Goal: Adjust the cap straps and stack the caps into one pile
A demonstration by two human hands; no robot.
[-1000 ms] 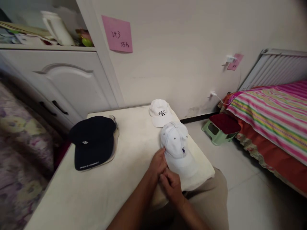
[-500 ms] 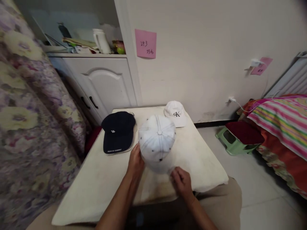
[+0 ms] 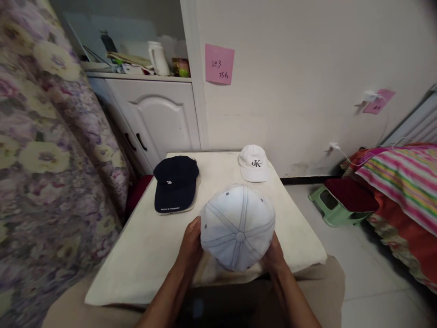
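Observation:
A pale blue baseball cap with dark seam stitching is held between my two hands near the table's front edge, its crown and top button facing me. My left hand is closed on the cap's left side, fingers partly hidden behind it. Gripping the right side is my right hand, its fingers mostly covered by the crown. The brim is out of sight. To the left, a navy cap lies on the table with its brim toward me. A white cap with black letters sits at the back right.
A cream cloth covers the table. Behind it stand a wall and a white cabinet; a floral curtain hangs at left. On the floor at right is a green stool, beside a bed with a striped cover.
The pale blue cap has come closer to me and tipped, so its top button now faces me. My right hand has moved from near the brim to the cap's right side.

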